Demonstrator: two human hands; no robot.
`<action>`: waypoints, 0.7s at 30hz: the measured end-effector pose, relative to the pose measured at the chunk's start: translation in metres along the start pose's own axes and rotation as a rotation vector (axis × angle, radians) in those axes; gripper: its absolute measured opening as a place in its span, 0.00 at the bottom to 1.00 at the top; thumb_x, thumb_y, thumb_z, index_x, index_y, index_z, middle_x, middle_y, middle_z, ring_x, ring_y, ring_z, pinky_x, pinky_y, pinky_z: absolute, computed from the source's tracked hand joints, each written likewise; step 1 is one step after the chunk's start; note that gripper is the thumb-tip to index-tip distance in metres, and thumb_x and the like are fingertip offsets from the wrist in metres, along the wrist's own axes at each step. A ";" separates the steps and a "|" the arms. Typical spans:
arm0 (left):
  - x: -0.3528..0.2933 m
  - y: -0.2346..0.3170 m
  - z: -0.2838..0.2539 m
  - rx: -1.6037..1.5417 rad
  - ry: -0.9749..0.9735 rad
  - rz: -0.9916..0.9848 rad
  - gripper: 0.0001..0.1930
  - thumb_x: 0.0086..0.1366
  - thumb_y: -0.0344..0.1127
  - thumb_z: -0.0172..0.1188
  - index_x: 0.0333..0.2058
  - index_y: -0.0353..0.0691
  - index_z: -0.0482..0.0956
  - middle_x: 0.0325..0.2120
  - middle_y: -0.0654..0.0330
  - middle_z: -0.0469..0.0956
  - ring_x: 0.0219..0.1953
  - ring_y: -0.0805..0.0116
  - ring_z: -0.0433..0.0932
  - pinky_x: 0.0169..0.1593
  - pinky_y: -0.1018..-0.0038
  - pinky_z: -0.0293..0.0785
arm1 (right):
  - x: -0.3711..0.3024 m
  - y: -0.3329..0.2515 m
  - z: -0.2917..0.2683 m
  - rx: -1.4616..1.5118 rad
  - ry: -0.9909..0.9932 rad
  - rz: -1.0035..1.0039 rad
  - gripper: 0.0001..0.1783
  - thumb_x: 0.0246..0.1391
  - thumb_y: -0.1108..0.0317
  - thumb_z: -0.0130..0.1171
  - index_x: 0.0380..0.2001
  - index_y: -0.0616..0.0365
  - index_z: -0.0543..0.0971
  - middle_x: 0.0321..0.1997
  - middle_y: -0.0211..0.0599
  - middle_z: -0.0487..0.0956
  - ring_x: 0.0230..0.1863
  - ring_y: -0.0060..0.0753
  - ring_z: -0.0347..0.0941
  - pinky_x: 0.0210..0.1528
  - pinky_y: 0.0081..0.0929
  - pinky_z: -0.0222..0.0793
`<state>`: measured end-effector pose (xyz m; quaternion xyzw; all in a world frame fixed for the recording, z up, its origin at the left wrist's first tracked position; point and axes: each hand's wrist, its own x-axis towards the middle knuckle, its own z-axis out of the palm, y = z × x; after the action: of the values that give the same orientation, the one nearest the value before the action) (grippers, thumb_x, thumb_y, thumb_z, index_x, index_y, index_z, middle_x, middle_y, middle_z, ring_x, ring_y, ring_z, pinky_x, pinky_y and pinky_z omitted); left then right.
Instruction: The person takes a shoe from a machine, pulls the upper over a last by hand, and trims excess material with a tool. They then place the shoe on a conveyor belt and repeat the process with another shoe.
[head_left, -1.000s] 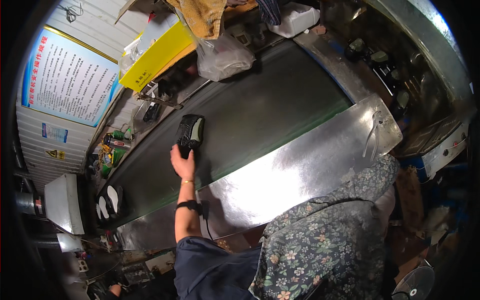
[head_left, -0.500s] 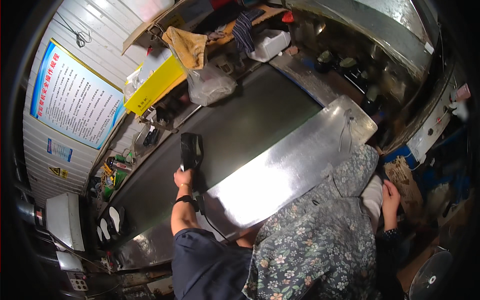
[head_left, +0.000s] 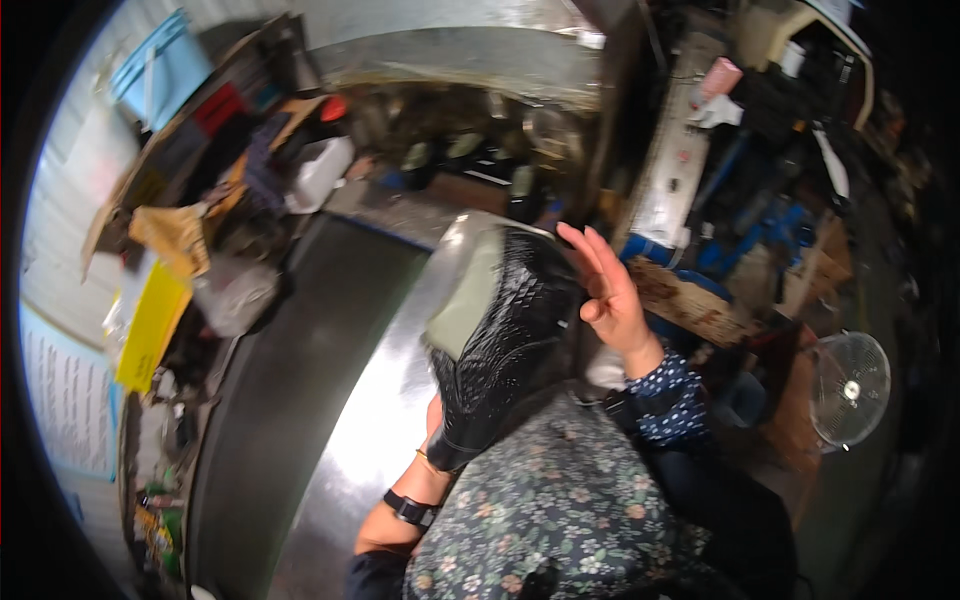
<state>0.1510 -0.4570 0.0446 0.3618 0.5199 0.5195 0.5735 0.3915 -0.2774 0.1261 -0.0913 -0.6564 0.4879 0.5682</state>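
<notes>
A black, wrinkled, shiny shoe upper point(head_left: 510, 320) with a pale green flat underside point(head_left: 470, 295) is held up close in the middle of the view. My left hand point(head_left: 434, 418) grips it at its lower end; most of the fingers are hidden behind it. On that wrist are a dark watch and a thin bracelet. My right hand point(head_left: 612, 295) is just to the right of the shoe upper, fingers stretched out and thumb apart, holding nothing. Whether its fingertips touch the shoe upper cannot be told. My patterned floral apron point(head_left: 530, 500) lies below.
A dark conveyor belt point(head_left: 280, 390) runs at left beside a shiny metal ledge point(head_left: 350, 440). Beyond it stands a shelf with a yellow box point(head_left: 155, 330) and a plastic bag point(head_left: 238, 298). Several dark shoes point(head_left: 470, 155) are at the back. A round fan point(head_left: 850, 390) stands at right.
My left hand has lifted the shoe upper off the belt and brought it close in front of me. My right hand has come up beside it. The view has swung to the right.
</notes>
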 end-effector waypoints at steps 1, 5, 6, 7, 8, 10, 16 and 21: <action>0.020 0.002 0.017 0.182 -0.172 -0.050 0.30 0.70 0.51 0.50 0.61 0.33 0.68 0.54 0.49 0.76 0.56 0.56 0.75 0.63 0.62 0.69 | 0.001 -0.014 -0.010 -0.155 0.014 -0.034 0.41 0.55 0.48 0.64 0.63 0.63 0.67 0.67 0.46 0.68 0.67 0.39 0.64 0.67 0.35 0.59; 0.082 0.027 0.070 -0.628 -0.284 -0.298 0.34 0.75 0.57 0.41 0.64 0.33 0.62 0.60 0.53 0.70 0.62 0.65 0.68 0.67 0.68 0.60 | -0.009 -0.043 -0.033 -0.447 0.306 0.006 0.28 0.52 0.57 0.69 0.51 0.65 0.78 0.54 0.43 0.80 0.57 0.36 0.75 0.59 0.30 0.69; 0.102 0.036 0.082 -0.484 -0.333 -0.175 0.34 0.74 0.58 0.42 0.63 0.33 0.64 0.59 0.53 0.70 0.62 0.66 0.68 0.67 0.69 0.60 | -0.015 -0.044 -0.031 -0.636 0.177 0.068 0.27 0.49 0.60 0.71 0.50 0.62 0.79 0.53 0.44 0.80 0.55 0.38 0.77 0.56 0.31 0.72; 0.120 0.046 0.090 -0.326 -0.290 -0.149 0.35 0.74 0.59 0.42 0.62 0.32 0.65 0.59 0.53 0.71 0.61 0.67 0.68 0.67 0.71 0.60 | -0.017 -0.042 -0.029 -0.750 0.085 0.005 0.26 0.46 0.64 0.73 0.48 0.60 0.80 0.51 0.44 0.81 0.53 0.40 0.79 0.54 0.31 0.74; 0.134 0.050 0.102 -0.247 -0.403 -0.065 0.32 0.74 0.58 0.42 0.60 0.33 0.69 0.55 0.53 0.73 0.57 0.68 0.71 0.62 0.73 0.65 | -0.020 -0.040 -0.025 -0.836 -0.055 0.022 0.24 0.42 0.67 0.75 0.46 0.56 0.82 0.48 0.45 0.82 0.47 0.45 0.81 0.48 0.32 0.77; 0.155 0.051 0.122 -0.106 -0.445 -0.086 0.27 0.73 0.56 0.49 0.49 0.34 0.78 0.42 0.56 0.79 0.43 0.71 0.77 0.48 0.77 0.71 | -0.018 -0.033 -0.022 -0.817 -0.122 0.133 0.21 0.44 0.64 0.73 0.43 0.57 0.82 0.44 0.45 0.82 0.41 0.49 0.81 0.42 0.33 0.77; 0.174 0.023 0.120 -0.341 -0.146 -0.328 0.18 0.72 0.45 0.49 0.44 0.35 0.79 0.39 0.57 0.79 0.40 0.70 0.77 0.44 0.73 0.73 | 0.007 0.000 -0.035 -0.643 -0.296 0.432 0.13 0.50 0.61 0.68 0.37 0.57 0.84 0.33 0.46 0.83 0.36 0.48 0.81 0.37 0.33 0.76; 0.160 0.021 0.098 0.451 -0.128 0.471 0.22 0.66 0.45 0.57 0.53 0.36 0.74 0.47 0.46 0.78 0.49 0.51 0.76 0.54 0.65 0.72 | -0.063 0.039 -0.001 -0.503 0.167 0.455 0.29 0.54 0.69 0.68 0.58 0.60 0.72 0.55 0.48 0.77 0.57 0.33 0.74 0.55 0.30 0.71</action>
<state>0.2293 -0.2852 0.0487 0.6218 0.4867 0.4860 0.3745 0.3969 -0.2994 0.0559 -0.4119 -0.6701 0.4159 0.4564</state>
